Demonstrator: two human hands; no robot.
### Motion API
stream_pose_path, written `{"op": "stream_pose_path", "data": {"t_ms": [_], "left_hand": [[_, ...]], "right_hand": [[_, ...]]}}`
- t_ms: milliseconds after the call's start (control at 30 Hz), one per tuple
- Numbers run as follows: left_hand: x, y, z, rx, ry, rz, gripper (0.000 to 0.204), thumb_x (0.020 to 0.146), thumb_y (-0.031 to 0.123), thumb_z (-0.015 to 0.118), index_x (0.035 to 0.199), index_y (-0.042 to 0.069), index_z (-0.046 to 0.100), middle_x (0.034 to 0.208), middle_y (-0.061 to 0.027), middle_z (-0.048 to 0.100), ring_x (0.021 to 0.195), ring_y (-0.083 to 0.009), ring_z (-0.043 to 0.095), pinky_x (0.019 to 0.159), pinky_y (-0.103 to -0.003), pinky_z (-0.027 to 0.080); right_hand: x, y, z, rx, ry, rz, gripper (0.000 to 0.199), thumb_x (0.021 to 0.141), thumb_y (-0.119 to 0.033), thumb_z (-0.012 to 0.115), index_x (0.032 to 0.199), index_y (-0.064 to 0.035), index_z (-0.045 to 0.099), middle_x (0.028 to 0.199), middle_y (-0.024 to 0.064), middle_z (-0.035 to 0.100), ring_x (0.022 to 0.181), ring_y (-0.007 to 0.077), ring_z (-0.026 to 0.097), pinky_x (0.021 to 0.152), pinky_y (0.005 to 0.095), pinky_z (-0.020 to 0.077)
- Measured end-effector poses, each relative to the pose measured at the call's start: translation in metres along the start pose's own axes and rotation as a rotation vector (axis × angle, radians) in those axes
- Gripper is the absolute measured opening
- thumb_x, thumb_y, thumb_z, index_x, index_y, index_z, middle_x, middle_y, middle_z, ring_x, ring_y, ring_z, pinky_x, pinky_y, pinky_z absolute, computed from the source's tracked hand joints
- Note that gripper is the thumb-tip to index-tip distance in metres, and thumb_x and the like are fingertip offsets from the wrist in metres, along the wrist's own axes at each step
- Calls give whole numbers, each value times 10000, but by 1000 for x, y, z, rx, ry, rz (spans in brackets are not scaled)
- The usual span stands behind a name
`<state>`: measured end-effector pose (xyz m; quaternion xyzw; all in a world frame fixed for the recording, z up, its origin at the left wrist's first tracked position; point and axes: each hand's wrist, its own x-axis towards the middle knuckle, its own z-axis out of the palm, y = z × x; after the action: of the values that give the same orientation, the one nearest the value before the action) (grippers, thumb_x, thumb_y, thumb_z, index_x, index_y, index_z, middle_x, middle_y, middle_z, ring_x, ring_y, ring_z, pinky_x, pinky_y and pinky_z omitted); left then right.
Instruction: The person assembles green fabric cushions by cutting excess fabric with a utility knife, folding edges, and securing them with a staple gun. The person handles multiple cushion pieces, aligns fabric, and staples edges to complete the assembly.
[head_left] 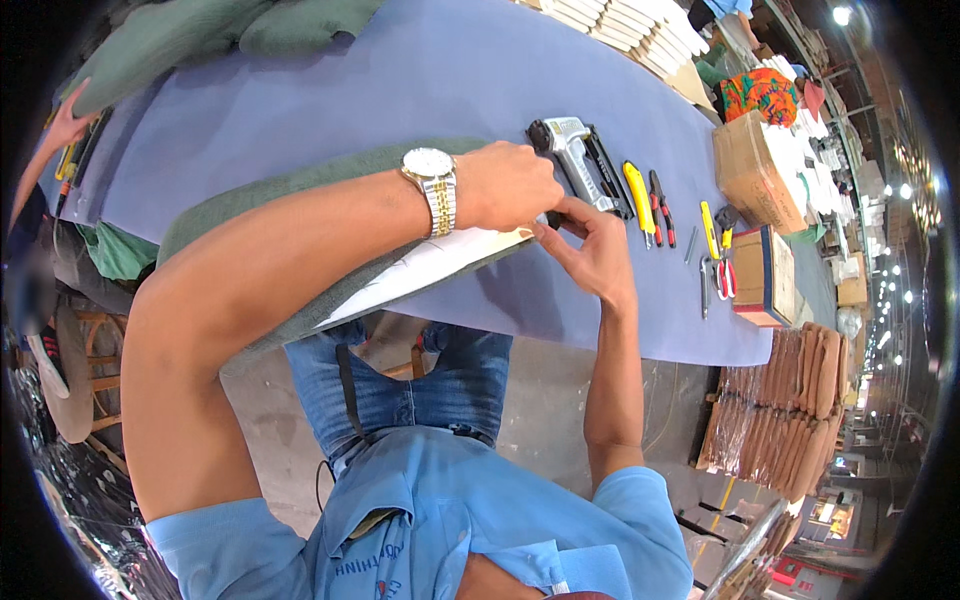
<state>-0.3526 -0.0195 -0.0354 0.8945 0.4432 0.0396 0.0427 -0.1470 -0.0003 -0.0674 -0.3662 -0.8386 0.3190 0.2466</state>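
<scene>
A white board point(440, 262) wrapped in grey-green fabric point(300, 185) lies on the blue-covered table point(400, 80), overhanging its near edge. My left hand point(505, 185), with a metal watch on its wrist, is closed over the board's right corner and presses down on it. My right hand point(595, 255) pinches the same corner from the right with thumb and fingertips. What lies under the fingers is hidden. A silver staple gun point(575, 150) lies just beyond both hands.
Right of the staple gun lie a yellow utility knife point(638, 195), red pliers point(660, 205), a second yellow knife point(708, 225) and red-handled scissors point(722, 275). A cardboard box point(750, 170) and a small box point(765, 275) stand at the table's right end. Another person's hand point(60, 130) shows far left.
</scene>
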Motion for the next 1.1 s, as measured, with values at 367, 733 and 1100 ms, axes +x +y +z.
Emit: {"op": "stream_pose_path", "data": {"t_ms": [367, 733, 1100], "left_hand": [[-7, -7, 8, 27, 93, -5, 409, 866, 346, 719, 1257, 225, 695, 828, -171, 726, 812, -388, 719, 710, -501, 573], [-238, -15, -100, -211, 394, -552, 695, 919, 505, 689, 1427, 53, 550, 1317, -206, 660, 1226, -371, 628, 1048, -442, 488], [-344, -10, 4, -289, 1198, -718, 268, 931, 176, 719, 1141, 11, 717, 1120, -125, 731, 994, -172, 671, 881, -303, 522]], "right_hand": [[4, -7, 13, -153, 98, -28, 309, 809, -142, 828, 1066, 7, 744, 931, 84, 774, 858, 140, 734, 844, 305, 584], [73, -79, -6, -376, 247, -279, 286, 875, -233, 765, 1052, -9, 753, 908, 161, 759, 806, 251, 740, 751, 353, 565], [142, -75, 0, -507, 334, -375, 346, 932, -273, 678, 1158, -10, 688, 915, 208, 737, 864, 368, 731, 758, 460, 545]]}}
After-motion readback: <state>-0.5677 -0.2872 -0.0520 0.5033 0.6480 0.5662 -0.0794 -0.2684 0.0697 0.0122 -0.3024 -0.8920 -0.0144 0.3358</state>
